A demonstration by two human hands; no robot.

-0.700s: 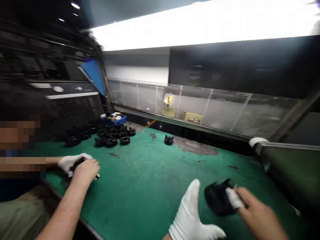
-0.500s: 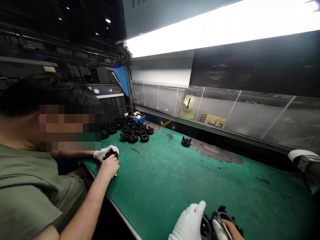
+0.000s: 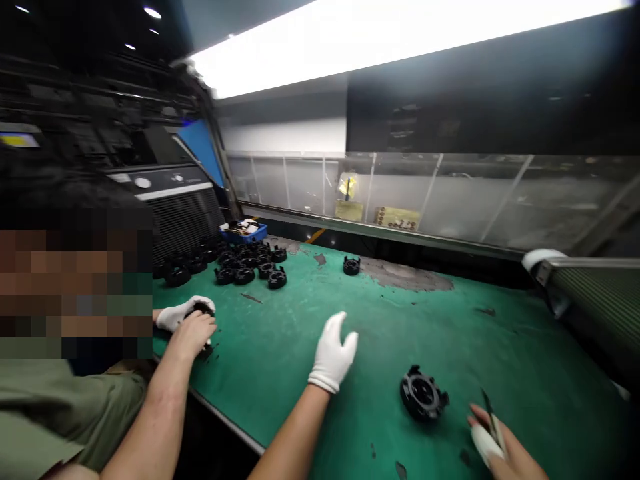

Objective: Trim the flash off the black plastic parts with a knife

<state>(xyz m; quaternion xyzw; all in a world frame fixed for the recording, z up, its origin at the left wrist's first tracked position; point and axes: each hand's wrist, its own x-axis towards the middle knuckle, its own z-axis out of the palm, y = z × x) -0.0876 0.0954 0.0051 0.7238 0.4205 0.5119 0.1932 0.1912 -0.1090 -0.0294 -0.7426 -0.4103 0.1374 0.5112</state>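
Note:
My left hand (image 3: pixel 334 353) wears a white glove and reaches forward over the green bench mat, thumb and fingers apart with nothing between them. At the lower right, my right hand (image 3: pixel 500 443) holds a slim knife-like tool (image 3: pixel 493 417) with a dark pointed tip. White covering shows on one digit of that hand; the rest is bare. Between my hands lies a black round plastic part (image 3: pixel 424 395) with tabs on its rim, touched by neither hand. Farther ahead stands a similar single black part (image 3: pixel 351 265).
At the left a co-worker's hands (image 3: pixel 193 323), one gloved, hold a dark part. Several black round parts (image 3: pixel 250 263) cluster beyond, before a blue tray (image 3: pixel 244 232). A conveyor (image 3: pixel 595 300) borders the right side. Dark scraps (image 3: pixel 401 470) lie on the mat.
My left hand has let go of a black part and moved forward. My right hand has drawn away to the right with the tool. The view has turned right.

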